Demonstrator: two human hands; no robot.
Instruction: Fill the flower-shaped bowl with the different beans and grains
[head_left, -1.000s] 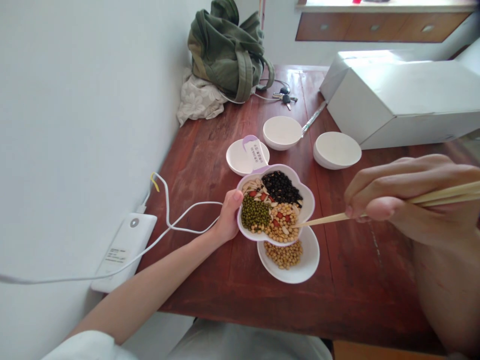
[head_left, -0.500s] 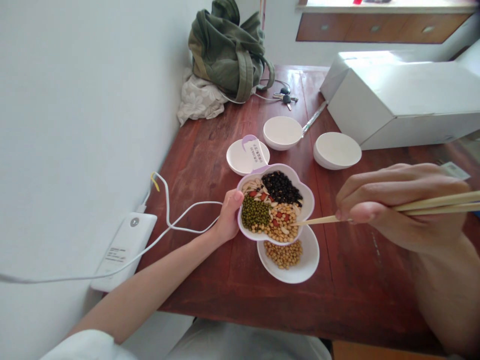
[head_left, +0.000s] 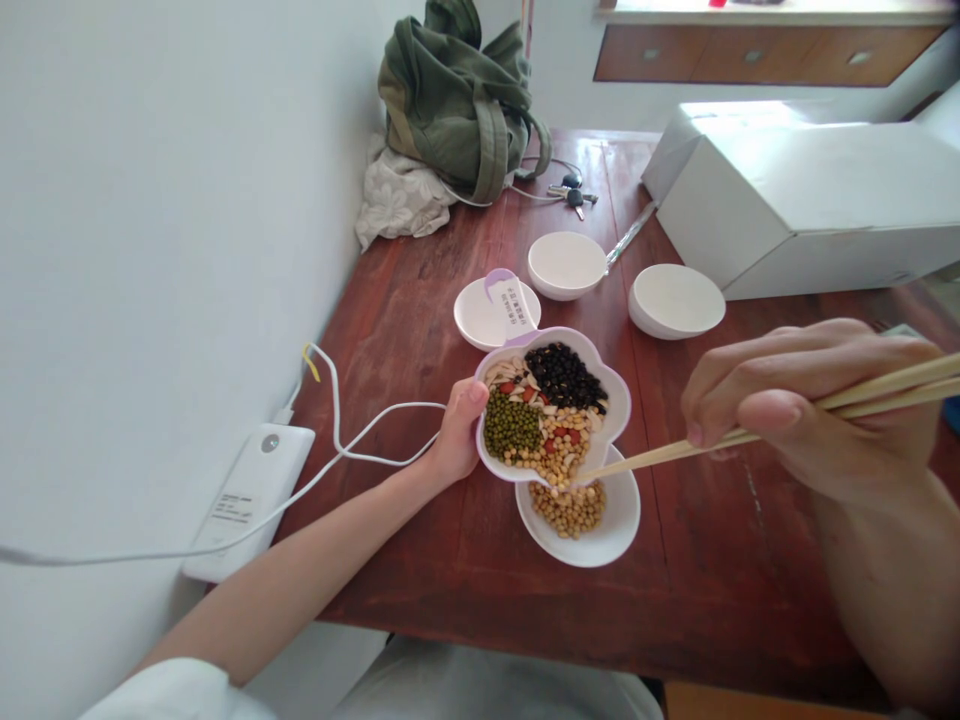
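My left hand grips the left edge of a flower-shaped dish with a lilac rim. It holds black beans, green mung beans, pale seeds, soybeans and a few reddish pieces. The dish is over the far part of a white bowl with soybeans in it. My right hand is closed around wooden chopsticks; their tips touch the soybeans at the dish's near edge.
Two white bowls stand behind, and a third white bowl lies under the dish's label tab. A white box is at right. Green bag, keys and a corded power bank are also on the table.
The chopstick tips have moved toward me, to the dish's near edge, pushing soybeans there. My right hand has shifted slightly right; my left hand stays in place.
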